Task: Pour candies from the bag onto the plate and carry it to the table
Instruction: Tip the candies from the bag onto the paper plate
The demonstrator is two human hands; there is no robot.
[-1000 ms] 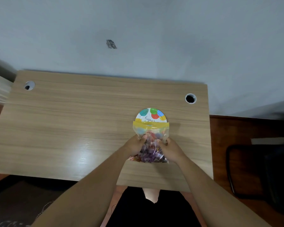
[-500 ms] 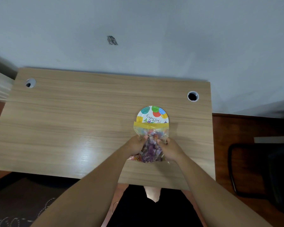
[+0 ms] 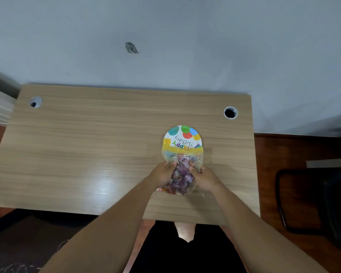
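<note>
I see more of the plate uncovered than before; left hand and right hand grip the candy bag near the table's front-right edge, its left side open

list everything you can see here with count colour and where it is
desk: 1, light wood grain, fills the middle, against the wall
cable holes: 2, black with pale rims, far left and far right corners of the desk
paper plate: 1, white with coloured balloons and birthday lettering, on the desk right of centre, near edge under the bag
candy bag: 1, clear with a yellow zip strip, over the plate's near edge, held up by both hands
candies: many, mostly purple, some orange, inside the bag
chair: 1, black, right of the desk, partly cut off
left hand: grips the bag's left side
right hand: grips the bag's right side
</note>
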